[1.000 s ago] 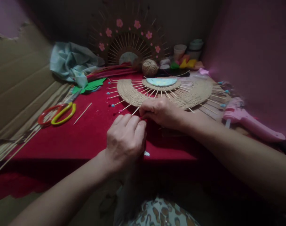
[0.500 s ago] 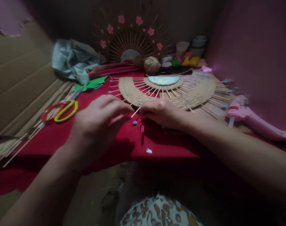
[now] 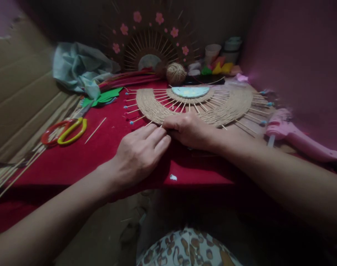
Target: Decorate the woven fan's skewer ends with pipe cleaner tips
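A half-round woven twine fan [image 3: 154,109] with thin sticks lies on the red cloth, its flat edge facing away and a pale blue half-disc [image 3: 190,91] at its centre. Blue and dark red beads tip several sticks. My right hand [image 3: 189,129] is closed at the fan's near edge, its fingertips pinching around a stick there. My left hand [image 3: 143,153] is closed too, knuckles up, its fingers against the right fingertips. Whatever lies inside the left fingers is hidden. To the left lie a loose short stick [image 3: 95,130] and scissors [image 3: 71,132] with red and yellow handles.
A pink glue gun [image 3: 301,135] lies at the right. Toward the back are a ball of twine [image 3: 176,74], coloured clay lumps [image 3: 217,69], a cup [image 3: 212,53] and a crumpled blue cloth [image 3: 77,68]. Long sticks [image 3: 21,173] lie along the left; a flowered fan stands behind.
My left hand has moved right and closed against my right fingertips. It now covers the pink strip and a blue bead. The loose short stick at the left has come into sight.
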